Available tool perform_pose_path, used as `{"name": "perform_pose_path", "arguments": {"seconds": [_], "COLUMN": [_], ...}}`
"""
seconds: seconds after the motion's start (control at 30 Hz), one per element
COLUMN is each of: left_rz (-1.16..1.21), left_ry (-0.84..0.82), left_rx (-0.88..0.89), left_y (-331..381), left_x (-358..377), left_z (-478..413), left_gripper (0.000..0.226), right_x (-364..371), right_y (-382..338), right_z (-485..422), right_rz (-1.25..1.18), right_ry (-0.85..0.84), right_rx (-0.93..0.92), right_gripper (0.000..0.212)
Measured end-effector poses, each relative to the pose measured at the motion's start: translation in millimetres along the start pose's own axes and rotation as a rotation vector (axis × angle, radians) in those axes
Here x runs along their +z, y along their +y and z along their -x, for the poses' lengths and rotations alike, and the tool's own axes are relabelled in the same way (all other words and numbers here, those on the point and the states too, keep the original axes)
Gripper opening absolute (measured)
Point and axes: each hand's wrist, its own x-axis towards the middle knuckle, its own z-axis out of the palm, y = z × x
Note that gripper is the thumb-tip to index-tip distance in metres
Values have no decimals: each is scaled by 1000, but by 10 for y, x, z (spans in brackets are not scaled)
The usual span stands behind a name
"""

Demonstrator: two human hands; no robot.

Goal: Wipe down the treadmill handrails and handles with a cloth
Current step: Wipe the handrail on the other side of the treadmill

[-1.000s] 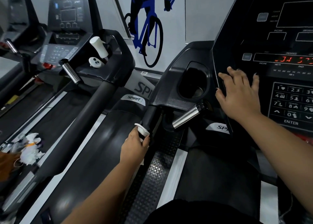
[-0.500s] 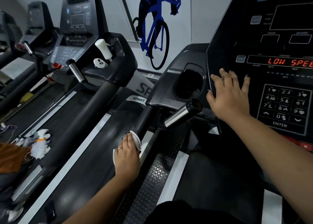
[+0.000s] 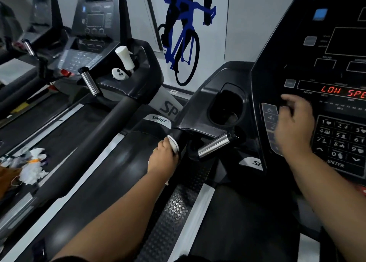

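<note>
Two bare hands, one cloth.

Left hand (image 3: 163, 157): fingers curled round the black handrail (image 3: 179, 136), gripping a white cloth (image 3: 173, 144) against the bar. The cloth's edge shows above the knuckles. There is a ring on one finger.

Right hand (image 3: 295, 127): blurred, fingers loosely bent, nothing held. It is over the left edge of the console (image 3: 297, 49); whether it touches the panel cannot be told.

Nearest the left hand:
- chrome grip (image 3: 215, 145), slanting up to the right, near the cloth but apart from it
- cup holder (image 3: 227, 107), above the grip, dark inside

By the right hand:
- number keypad (image 3: 340, 140) with an ENTER key
- red display (image 3: 342, 92) reading "LOW SPE", cut off at the frame edge

Further left, on the neighbouring treadmill (image 3: 95, 23):
- thick black rail (image 3: 95, 140)
- second chrome grip (image 3: 90, 83)
- white bottle (image 3: 124, 60), tilted in the tray
- white controller (image 3: 118, 75), just beside the bottle
- crumpled white stuff (image 3: 33, 168) on the belt, far left

On the wall behind: blue-and-black cyclist picture (image 3: 182, 35).
</note>
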Motion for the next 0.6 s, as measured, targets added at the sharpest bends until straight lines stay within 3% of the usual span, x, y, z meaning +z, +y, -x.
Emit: {"name": "perform_pose_path", "arguments": {"seconds": [0.07,0.1,0.17,0.27,0.33,0.4,0.47,0.53,0.6], "left_rz": [92,138,276,602,782,859,900,963,1007], "left_ry": [-35,-71,-177,-313,-373,-429,-467,-474,-482], "left_rx": [-29,-55,-125,-192,-190,-220,-280,-311,-304], "left_y": [-4,-6,-50,-102,-163,-264,-352,-468,-523], "left_x": [-18,-38,-70,-191,-252,-276,-295,-267,-327], "left_z": [-65,-103,-205,-270,-225,-162,-93,-51,32], "left_gripper": [62,62,62,76,68,69,91,117,116], "right_x": [-79,-78,69,494,817,1116,1420,1753,2100], "right_y": [-377,-549,-785,-856,-787,-764,-745,-683,-558], "right_z": [257,458,940,1621,1872,1950,1969,1974,1973], "right_rz": [-103,-148,-260,-438,-410,-348,-319,-248,-207], "right_ry": [130,93,-147,-581,-720,-798,-797,-794,-776], "right_rx": [-93,-181,-240,132,434,595,654,763,869], "right_gripper": [29,27,24,31,39,39,35,52,72]}}
